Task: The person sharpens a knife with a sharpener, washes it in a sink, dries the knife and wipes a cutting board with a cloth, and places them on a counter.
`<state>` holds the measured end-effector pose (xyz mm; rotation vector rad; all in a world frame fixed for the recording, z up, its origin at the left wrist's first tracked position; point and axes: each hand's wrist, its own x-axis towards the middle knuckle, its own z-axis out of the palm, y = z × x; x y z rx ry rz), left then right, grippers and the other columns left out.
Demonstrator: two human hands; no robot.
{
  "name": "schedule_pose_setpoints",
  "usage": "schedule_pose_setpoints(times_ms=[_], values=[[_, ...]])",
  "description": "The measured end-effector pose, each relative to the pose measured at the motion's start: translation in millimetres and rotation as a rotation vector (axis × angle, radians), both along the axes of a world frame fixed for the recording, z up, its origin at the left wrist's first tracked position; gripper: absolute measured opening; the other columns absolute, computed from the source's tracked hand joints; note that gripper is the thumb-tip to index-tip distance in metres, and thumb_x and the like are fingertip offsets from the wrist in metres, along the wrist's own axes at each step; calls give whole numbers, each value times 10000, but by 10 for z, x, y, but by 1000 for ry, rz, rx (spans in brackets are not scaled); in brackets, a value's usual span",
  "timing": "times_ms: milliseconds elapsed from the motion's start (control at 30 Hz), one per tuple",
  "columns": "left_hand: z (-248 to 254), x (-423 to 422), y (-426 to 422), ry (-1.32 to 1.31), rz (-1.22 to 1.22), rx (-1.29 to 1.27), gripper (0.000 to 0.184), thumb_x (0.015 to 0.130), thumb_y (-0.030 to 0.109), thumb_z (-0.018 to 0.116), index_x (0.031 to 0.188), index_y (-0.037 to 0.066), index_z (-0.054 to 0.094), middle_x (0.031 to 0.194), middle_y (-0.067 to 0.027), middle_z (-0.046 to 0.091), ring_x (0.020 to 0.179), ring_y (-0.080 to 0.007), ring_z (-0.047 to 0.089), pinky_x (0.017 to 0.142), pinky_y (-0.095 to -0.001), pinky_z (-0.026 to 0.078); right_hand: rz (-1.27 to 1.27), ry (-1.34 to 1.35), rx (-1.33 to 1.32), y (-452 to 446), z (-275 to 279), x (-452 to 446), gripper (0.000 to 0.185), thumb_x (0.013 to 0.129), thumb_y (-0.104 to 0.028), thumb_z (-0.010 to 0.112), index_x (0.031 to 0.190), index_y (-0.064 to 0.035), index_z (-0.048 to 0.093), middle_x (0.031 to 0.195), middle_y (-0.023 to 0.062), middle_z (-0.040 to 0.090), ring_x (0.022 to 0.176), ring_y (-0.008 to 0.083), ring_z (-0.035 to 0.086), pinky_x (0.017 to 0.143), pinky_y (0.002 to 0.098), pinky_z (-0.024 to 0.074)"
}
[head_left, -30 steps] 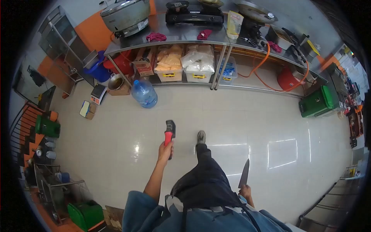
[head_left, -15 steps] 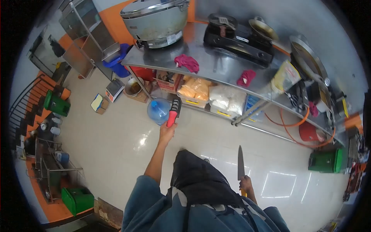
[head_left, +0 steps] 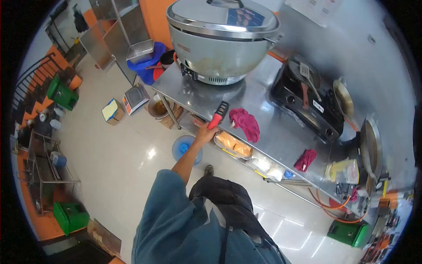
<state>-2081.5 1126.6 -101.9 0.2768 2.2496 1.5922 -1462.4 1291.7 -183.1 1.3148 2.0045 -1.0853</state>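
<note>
My left hand (head_left: 205,133) is closed around the red handle of a knife sharpener (head_left: 216,118). Its black slotted head points away from me, over the front edge of the steel table (head_left: 272,145). Just right of the sharpener lies a crumpled magenta cloth (head_left: 245,125), and a second magenta cloth (head_left: 305,160) rests farther right. Behind the sharpener stands a large grey rice cooker (head_left: 215,53) with a metal lid. My right hand is out of the picture, and so is the knife it held earlier.
A two-burner gas stove (head_left: 307,99) with a spatula (head_left: 310,79) stands at the back of the table. Below are a blue water bottle (head_left: 187,149) on the floor and tubs of orange packets (head_left: 233,144). A kitchen scale (head_left: 135,99) sits left, a green bin (head_left: 348,233) right.
I have stepped closer to the table, and the sharpener has moved from above the floor to the table's edge. My right hand and the knife have left the view.
</note>
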Motion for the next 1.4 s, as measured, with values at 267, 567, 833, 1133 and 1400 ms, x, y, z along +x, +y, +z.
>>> schedule_pose_setpoints(times_ms=[267, 567, 833, 1133, 1400], values=[[231, -135, 458, 170, 0, -334, 636, 767, 332, 675, 1284, 32, 457, 1078, -206, 595, 1015, -387, 595, 877, -480, 480, 225, -116, -59, 448, 198, -975, 296, 874, -342, 578, 822, -51, 592, 712, 89, 589, 601, 238, 571, 561, 400, 467], [-114, 815, -1248, 289, 354, -233, 601, 847, 249, 657, 1329, -15, 415, 1234, -245, 489, 1167, -420, 462, 1018, -465, 372, 842, -249, 1, 897, -335, -1800, 302, 851, -362, 601, 822, -63, 629, 786, 104, 629, 698, 252, 597, 647, 423, 469], [-1548, 4206, -4723, -813, 897, -407, 302, 883, 186, 585, 1128, 11, 610, 1046, -196, 608, 962, -285, 597, 866, -392, 467, 867, -61, -46, -925, 14, -4232, 414, 910, -401, 525, 905, 12, 547, 594, 171, 616, 513, 305, 637, 607, 418, 521], [-1284, 4397, -6486, -1303, 992, 29, 182, 936, 206, 526, 1021, 61, 593, 861, -98, 601, 758, -206, 604, 640, -333, 495, 696, 127, -392, -4054, 89, -6234, 362, 945, -374, 464, 878, -28, 549, 621, 87, 552, 454, 198, 544, 407, 351, 449], [-1065, 1316, -8371, -500, 1267, 418, 323, 966, 220, 522, 1250, 67, 532, 997, -83, 630, 871, -165, 618, 756, -310, 532, 611, 320, -812, -7321, 775, -8156, 292, 976, -318, 417, 921, -46, 510, 645, 71, 526, 503, 180, 541, 477, 327, 494]])
